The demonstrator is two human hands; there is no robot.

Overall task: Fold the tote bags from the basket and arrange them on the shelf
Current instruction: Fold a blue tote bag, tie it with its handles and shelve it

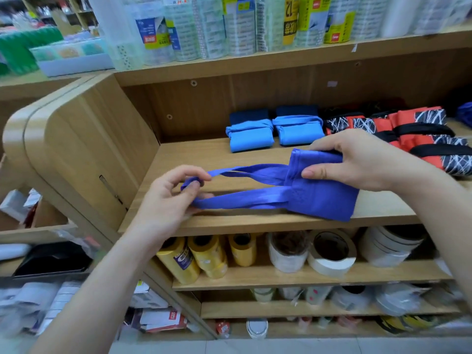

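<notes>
Floor-level shelves below the purple tote bag (321, 198) are blurred, items unreadable. Left hand (168, 198) pinches its straps (245, 199), left of bag. Right hand (357, 159) grips the folded bag at the wooden shelf (255, 223) front edge; contact unclear. Tape rolls (329, 251) beneath. Behind bag: 2 light blue folded bags (250, 135). Behind-right: orange-black folded bags (421, 139), cut off by the frame.

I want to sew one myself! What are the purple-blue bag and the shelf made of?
The bag looks like thin matte cloth: it creases softly and its straps twist flat like ribbon. Cotton or synthetic, I cannot tell. The shelf looks like smooth board with a pale wood grain; real wood or printed laminate is unclear.
</notes>
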